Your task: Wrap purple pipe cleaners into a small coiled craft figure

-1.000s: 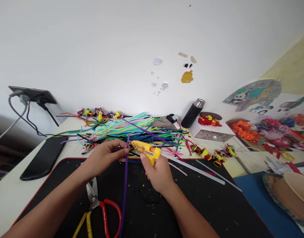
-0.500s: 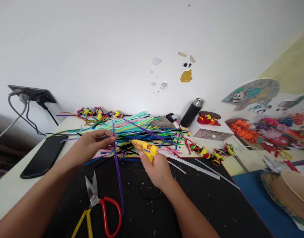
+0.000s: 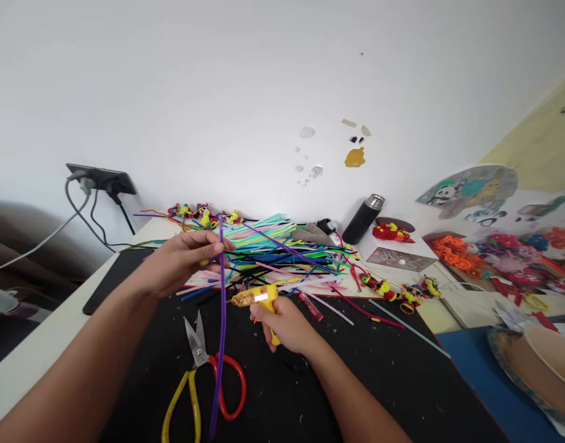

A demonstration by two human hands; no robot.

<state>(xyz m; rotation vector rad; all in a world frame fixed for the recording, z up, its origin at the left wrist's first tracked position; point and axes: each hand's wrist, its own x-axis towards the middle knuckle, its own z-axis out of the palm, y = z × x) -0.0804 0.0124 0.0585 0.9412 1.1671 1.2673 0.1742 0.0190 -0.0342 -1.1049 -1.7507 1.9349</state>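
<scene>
The left hand is closed, pinching a long purple pipe cleaner near its top, so it hangs down over the black mat. The right hand is wrapped tight around a yellow glue gun, with its tip pointing left toward the purple stick. Scissors with red and yellow handles lie on the mat near its front edge. A big pile of colored pipe cleaners sits by the table's back edge.

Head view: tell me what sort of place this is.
Probably a home craft desk: a heap of coloured pipe cleaners, a yellow glue gun in the right hand, and finished pipe-cleaner flowers nearby.
</scene>
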